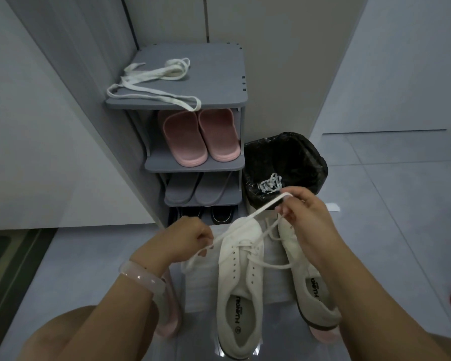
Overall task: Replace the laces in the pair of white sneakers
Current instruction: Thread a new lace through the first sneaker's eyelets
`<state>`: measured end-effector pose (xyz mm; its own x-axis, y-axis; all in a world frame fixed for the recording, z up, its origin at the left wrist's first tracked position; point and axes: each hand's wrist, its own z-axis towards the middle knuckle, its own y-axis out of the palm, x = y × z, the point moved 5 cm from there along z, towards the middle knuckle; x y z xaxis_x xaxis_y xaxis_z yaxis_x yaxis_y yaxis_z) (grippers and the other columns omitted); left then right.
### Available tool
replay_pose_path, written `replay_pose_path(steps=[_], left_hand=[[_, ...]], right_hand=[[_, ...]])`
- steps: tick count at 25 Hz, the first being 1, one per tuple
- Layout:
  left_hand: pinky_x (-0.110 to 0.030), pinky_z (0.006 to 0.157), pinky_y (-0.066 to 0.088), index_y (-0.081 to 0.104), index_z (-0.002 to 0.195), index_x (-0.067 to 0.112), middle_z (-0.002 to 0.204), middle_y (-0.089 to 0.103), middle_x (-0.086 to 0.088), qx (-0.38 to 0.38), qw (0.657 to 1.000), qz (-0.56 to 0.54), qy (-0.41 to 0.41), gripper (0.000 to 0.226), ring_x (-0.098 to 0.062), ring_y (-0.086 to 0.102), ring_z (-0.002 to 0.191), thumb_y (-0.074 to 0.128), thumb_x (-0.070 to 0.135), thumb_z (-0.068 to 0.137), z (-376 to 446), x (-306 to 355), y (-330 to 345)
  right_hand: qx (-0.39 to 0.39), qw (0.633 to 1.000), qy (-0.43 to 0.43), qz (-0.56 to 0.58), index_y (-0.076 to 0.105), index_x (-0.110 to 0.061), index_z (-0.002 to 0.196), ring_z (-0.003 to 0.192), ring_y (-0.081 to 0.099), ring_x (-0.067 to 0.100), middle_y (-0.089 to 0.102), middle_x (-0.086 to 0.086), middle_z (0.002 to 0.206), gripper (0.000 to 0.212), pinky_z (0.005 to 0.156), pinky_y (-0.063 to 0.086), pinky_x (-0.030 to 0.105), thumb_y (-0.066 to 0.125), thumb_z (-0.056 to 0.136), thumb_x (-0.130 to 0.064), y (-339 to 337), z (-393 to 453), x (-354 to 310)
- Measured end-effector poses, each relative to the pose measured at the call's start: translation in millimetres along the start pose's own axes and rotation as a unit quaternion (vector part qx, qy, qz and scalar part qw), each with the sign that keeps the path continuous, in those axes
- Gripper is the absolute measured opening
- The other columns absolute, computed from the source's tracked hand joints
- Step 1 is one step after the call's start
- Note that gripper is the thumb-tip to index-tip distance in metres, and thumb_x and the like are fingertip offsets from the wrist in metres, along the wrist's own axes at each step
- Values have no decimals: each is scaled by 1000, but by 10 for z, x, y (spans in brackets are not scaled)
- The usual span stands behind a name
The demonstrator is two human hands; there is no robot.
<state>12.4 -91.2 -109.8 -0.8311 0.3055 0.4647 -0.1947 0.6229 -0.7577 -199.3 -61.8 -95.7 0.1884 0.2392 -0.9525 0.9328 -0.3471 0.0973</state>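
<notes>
Straight ahead at twelve o'clock stands a grey shoe rack (219, 66), its top shelf carrying a loose white lace (151, 79) that trails over the front edge. Pink slippers (201, 136) sit on the shelf below, grey slippers (193, 188) under those, and dark shoes (219, 214) at the bottom. Just beside the rack at two o'clock is a bin lined with a black bag (292, 157), with a bundled white lace (270, 185) lying inside.

Toward six o'clock the two white sneakers lie side by side on a pale surface, toes pointing at the rack: the left sneaker (241, 280) nearer the middle, the right sneaker (310, 287) partly behind the right forearm. A new lace (255, 212) runs through the left sneaker's front eyelets. The left hand (190, 237), a pale bangle (143, 278) on its wrist, has its grip pinching one end of that lace. The right hand (307, 212), raised toward one o'clock, pinches the other end, pulled taut.
</notes>
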Motion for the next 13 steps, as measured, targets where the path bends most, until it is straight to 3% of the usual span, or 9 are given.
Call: replay_pose_path(steps=[3, 7, 10, 13], left_hand=[[-16, 64, 40, 63, 76, 22, 62, 57, 11, -71, 996, -57, 8, 23, 0, 50, 58, 49, 19, 94, -4, 40, 224], [-19, 69, 43, 61, 72, 23, 58, 53, 7, -86, 974, -207, 28, 32, -3, 50, 56, 43, 27, 98, -55, 143, 294], [-16, 71, 43, 63, 81, 19, 62, 58, 11, -120, 980, -159, 11, 23, 5, 52, 58, 47, 23, 96, -75, -6, 291], [-6, 65, 41, 67, 96, 11, 73, 65, 12, -194, 977, -84, -26, 22, 8, 54, 61, 48, 21, 95, -119, -127, 370]], right_hand=[[7, 988, 38, 147, 60, -17, 90, 77, 63, 10, 67, -3, 67, 21, 80, 47, 24, 44, 95, -4, 32, -8, 53], [55, 964, 58, 254, 57, -22, 86, 113, 57, 11, 69, -10, 105, 24, 95, 42, 29, 40, 98, -11, -52, 45, 119], [124, 983, -11, 135, 62, -23, 97, 132, 40, 7, 47, -10, 139, 24, 108, 34, 29, 42, 98, -9, -191, 60, 80], [133, 987, -89, 0, 60, -25, 116, 140, 24, 3, 28, -10, 152, 33, 111, 26, 22, 48, 94, -4, -169, 36, 13]])
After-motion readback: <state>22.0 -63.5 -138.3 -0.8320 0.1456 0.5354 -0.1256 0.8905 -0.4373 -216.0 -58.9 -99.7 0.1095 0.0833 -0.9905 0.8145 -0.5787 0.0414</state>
